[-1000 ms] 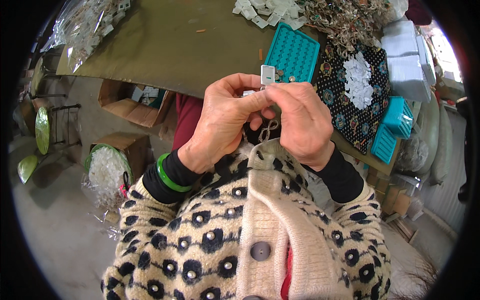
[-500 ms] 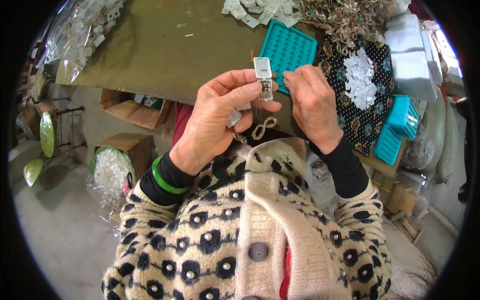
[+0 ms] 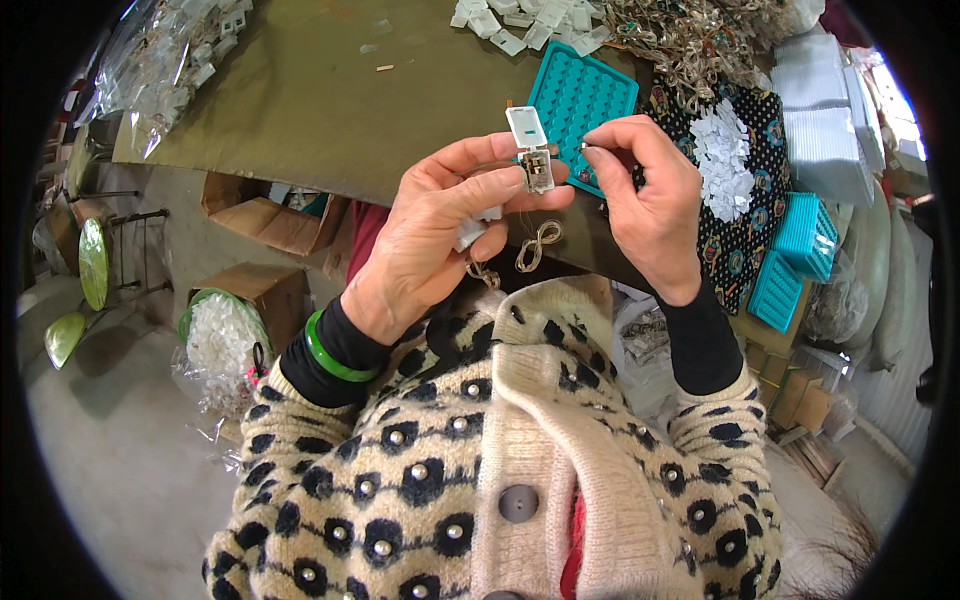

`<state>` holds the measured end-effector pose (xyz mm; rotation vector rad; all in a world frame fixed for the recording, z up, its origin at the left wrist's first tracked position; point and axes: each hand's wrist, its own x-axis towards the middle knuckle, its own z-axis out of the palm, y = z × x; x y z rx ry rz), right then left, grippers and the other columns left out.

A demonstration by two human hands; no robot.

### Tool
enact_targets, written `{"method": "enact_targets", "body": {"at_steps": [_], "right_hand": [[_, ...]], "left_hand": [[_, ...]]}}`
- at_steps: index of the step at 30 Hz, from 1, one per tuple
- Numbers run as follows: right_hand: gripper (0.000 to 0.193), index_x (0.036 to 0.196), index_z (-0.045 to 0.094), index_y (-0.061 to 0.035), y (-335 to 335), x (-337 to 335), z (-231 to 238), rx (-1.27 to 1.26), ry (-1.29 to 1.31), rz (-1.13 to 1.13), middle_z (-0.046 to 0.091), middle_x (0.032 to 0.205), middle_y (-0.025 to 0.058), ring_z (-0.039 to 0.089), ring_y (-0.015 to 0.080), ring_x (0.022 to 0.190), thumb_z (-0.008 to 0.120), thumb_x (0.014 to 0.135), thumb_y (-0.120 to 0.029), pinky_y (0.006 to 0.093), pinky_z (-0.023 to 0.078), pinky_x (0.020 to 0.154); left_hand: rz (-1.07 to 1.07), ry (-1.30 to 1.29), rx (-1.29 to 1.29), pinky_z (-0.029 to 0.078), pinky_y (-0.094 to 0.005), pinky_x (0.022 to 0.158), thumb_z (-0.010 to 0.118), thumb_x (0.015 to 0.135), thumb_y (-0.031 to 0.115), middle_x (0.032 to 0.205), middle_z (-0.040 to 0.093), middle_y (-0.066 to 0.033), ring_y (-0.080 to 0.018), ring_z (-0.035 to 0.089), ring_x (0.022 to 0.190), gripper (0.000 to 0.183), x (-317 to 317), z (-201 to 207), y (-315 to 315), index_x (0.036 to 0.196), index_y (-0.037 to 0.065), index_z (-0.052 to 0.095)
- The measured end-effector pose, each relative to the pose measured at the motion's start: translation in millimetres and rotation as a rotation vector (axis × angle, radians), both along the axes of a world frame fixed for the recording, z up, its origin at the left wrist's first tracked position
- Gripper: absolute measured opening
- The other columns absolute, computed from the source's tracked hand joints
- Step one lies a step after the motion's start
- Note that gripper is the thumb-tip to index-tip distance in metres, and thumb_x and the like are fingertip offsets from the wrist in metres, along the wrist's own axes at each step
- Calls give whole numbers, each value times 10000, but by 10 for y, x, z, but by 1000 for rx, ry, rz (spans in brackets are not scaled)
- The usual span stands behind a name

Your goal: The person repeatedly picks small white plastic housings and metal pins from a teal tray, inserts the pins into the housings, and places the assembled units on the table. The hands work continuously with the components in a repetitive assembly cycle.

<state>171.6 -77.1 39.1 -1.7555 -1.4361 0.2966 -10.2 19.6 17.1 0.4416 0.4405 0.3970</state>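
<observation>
My left hand [image 3: 440, 225] pinches a small white plastic clip with a metal clasp [image 3: 531, 150] between thumb and fingers, its white flap standing up. More white pieces sit in that palm, and thin looped metal chains [image 3: 537, 245] dangle below the fingers. My right hand [image 3: 648, 195] is a little to the right, thumb and forefinger closed on a tiny metal part at the fingertips, close to the clip. A green bangle [image 3: 330, 352] circles my left wrist. Behind both hands lies a teal plastic tray with rows of small cells [image 3: 585, 95].
An olive-covered table [image 3: 330, 90] carries a pile of white clips [image 3: 530, 20], a heap of metal chains [image 3: 690, 35] and a dotted black cloth with white pieces [image 3: 725, 160]. Teal baskets [image 3: 805, 235] stand at right. Cardboard boxes [image 3: 260, 220] and a bag of white parts [image 3: 220, 340] sit below left.
Both hands have lifted away from my chest and parted. The clip is now held higher in my left hand, and my right hand has drawn off to the right.
</observation>
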Motion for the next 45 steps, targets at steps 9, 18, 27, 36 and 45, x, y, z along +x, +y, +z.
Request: {"method": "enact_targets", "body": {"at_steps": [9,18,27,36,45], "right_hand": [[156,950,611,1,94,-370,14,331,-175,42,609,879,108,605,273,770,683,820,49,353,507,663],[196,936,599,2,135,-408,25,285,-208,172,603,875,116,597,301,763,697,779,66,354,498,662],[192,1054,547,-23,27,-423,193,-162,1114,136,589,945,20,570,86,836,674,912,-41,227,486,712],[357,1261,514,18,52,-444,221,-118,1232,156,622,1119,96,618,156,1024,636,932,-48,271,515,892],[171,1103,639,30,67,-374,134,120,688,24,715,969,104,674,116,857,633,938,-14,236,557,766]], "left_hand": [[64,-90,5,392,-184,423,638,932,42,1001,702,-110,-155,695,781,243,-31,-80,-47,1171,-3,621],[121,-60,21,379,-184,423,660,920,46,831,661,-57,-86,585,603,204,-81,-64,-95,1107,-31,645],[134,-31,206,357,-195,427,695,895,55,808,635,-44,-80,511,546,186,-157,22,-118,1068,-3,656],[92,-37,282,376,-182,441,703,894,79,813,638,-52,-88,561,601,205,-146,32,-106,1071,14,623],[44,-111,136,420,-179,462,677,917,127,972,698,-150,-156,683,779,225,-75,2,-90,1094,7,607]]}}
